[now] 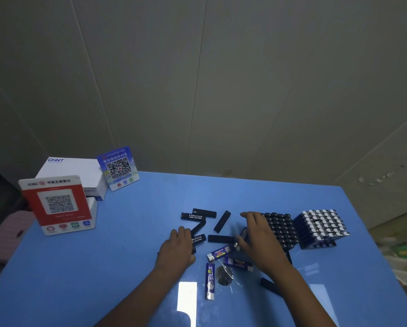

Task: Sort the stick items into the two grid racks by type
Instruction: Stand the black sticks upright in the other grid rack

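- Head view is showing a blue worktop [103, 267] with loose stick items lying scattered between two hands — black sticks [222, 221] toward the far side, blue-and-white sticks [210, 280] nearer the person.
- Two grid racks are standing at the right, just beside each other: the black-stick rack [283, 228] and, further right, the blue-and-white rack [321, 226], both looking nearly full.
- Left hand [177, 250] is lying on the worktop over a printed black stick [199, 239], fingers loosely bent; whether it is actually gripping one I cannot tell.
- Right hand [256, 234] is curling its thumb and fingers round a blue stick [243, 233] next to the black-stick rack, apparently pinching it.
- Judging by their look, these sticks are light, rigid and smooth-skinned, so they are likely to roll or slip; pinching mid-body, then shifting toward one end, should be leaving the other end free to drop into a grid cell.
- QR payment stands [58, 204] and a white box [70, 172] are sitting at the far left — well apart from the sorting.
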Motion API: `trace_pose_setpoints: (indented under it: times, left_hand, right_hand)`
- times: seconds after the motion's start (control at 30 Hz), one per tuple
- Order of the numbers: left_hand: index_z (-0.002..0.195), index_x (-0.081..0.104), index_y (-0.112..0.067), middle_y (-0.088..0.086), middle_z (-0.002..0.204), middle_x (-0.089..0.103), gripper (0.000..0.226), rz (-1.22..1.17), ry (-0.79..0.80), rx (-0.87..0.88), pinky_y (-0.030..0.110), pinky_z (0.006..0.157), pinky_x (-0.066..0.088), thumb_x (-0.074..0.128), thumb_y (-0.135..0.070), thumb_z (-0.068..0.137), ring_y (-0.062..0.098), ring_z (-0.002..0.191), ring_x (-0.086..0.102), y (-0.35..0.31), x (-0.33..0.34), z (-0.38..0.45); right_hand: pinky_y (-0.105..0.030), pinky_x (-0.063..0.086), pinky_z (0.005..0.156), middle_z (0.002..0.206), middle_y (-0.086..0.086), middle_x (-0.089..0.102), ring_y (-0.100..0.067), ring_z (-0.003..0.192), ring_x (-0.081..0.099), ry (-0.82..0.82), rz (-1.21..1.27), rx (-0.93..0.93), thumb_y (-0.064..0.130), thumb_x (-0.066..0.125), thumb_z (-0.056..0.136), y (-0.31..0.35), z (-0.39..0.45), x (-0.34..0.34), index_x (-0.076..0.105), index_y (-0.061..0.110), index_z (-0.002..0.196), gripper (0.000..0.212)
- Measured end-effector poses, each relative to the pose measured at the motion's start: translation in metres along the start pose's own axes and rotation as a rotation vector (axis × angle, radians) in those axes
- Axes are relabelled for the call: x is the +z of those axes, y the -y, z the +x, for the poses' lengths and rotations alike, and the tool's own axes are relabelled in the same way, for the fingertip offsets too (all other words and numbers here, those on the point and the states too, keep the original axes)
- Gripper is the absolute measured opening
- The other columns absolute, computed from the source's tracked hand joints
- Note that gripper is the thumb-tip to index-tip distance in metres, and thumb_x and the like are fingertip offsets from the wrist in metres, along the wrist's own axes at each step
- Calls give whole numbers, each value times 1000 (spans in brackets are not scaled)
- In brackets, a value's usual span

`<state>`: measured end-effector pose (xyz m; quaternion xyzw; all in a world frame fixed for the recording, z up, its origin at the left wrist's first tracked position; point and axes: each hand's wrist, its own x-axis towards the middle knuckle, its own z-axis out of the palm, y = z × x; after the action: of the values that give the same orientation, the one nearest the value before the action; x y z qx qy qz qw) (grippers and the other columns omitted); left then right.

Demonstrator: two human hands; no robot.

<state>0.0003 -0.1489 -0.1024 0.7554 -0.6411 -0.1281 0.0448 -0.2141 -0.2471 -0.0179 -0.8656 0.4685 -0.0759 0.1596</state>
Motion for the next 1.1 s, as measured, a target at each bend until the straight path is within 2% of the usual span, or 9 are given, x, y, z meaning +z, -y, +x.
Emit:
trace_pose_setpoints:
  times: [0.13, 0.33, 0.4, 0.47, 0.53, 0.63, 0.8, 0.97, 1.1]
  left_hand:
    - [68, 56, -14, -1, 60, 46, 60, -29, -23, 0, 18, 31, 21, 86, -30, 20, 11, 46, 44, 1, -5, 0]
    - [70, 48, -19, -6, 57, 44, 58, -35, -94, -46, 19, 33, 18, 89, -30, 31, 7, 38, 27, 10, -9, 1]
    - [78, 48, -19, -4, 63, 48, 50, -78, -115, -69, 22, 36, 26, 87, -29, 49, 11, 41, 36, 12, -14, -4]
    - [94, 47, -19, -2, 81, 56, 31, -167, -137, -144, 29, 51, 42, 70, -31, 79, 18, 60, 55, 12, -20, -8]
    - [99, 43, -22, -2, 89, 57, 20, -325, -137, -202, 33, 62, 47, 56, -35, 91, 21, 73, 59, 9, -26, -13]
    - [94, 43, -26, -5, 80, 57, 20, -513, -161, -275, 34, 61, 47, 55, -42, 93, 20, 73, 59, 2, -31, -18]
    - [91, 48, -27, -8, 79, 61, 23, -716, -146, -312, 31, 62, 47, 62, -45, 90, 17, 76, 62, -30, -38, -27]
    - [81, 45, -31, -9, 77, 64, 24, -834, -155, -319, 27, 59, 45, 65, -40, 89, 11, 73, 62, -78, -44, -34]
    - [91, 55, -32, -11, 78, 67, 15, -926, -163, -309, 21, 61, 46, 67, -39, 88, -1, 71, 62, -125, -45, -39]
  right_hand:
    - [-25, 39, 104, 139, 4, 41, -14, 130, 39, 11, 28, 20, 30, 62, 95, 1, -3, -2, 40, 18, 141, 53]
    - [-20, 38, 96, 136, 5, 41, -14, 128, 40, 0, 48, 56, 28, 62, 94, -3, -7, -8, 40, 19, 142, 54]
    - [-21, 39, 95, 135, 5, 42, -13, 127, 40, -3, 66, 71, 28, 63, 94, -4, -8, -10, 40, 20, 141, 53]
    - [-21, 40, 95, 134, 5, 42, -13, 126, 41, -17, 73, 75, 29, 63, 94, -6, -11, -10, 41, 19, 140, 52]
    - [-21, 39, 96, 133, 6, 42, -13, 125, 42, -36, 72, 63, 30, 63, 95, -7, -14, -10, 43, 19, 138, 49]
    - [-19, 36, 100, 136, 5, 42, -14, 127, 43, -65, 26, 27, 29, 63, 94, -11, -20, -12, 44, 18, 136, 47]
    - [-30, 27, 118, 153, -2, 38, -19, 143, 34, -99, -100, 10, 35, 61, 95, -23, -30, -19, 39, 14, 148, 61]
    - [-32, 22, 122, 161, 0, 27, -18, 149, 24, -108, -92, -17, 49, 55, 96, -44, -41, -34, 30, 19, 154, 70]
    - [-29, 15, 122, 164, 6, 19, -13, 152, 15, -82, -13, -54, 60, 48, 96, -64, -57, -54, 20, 23, 158, 78]
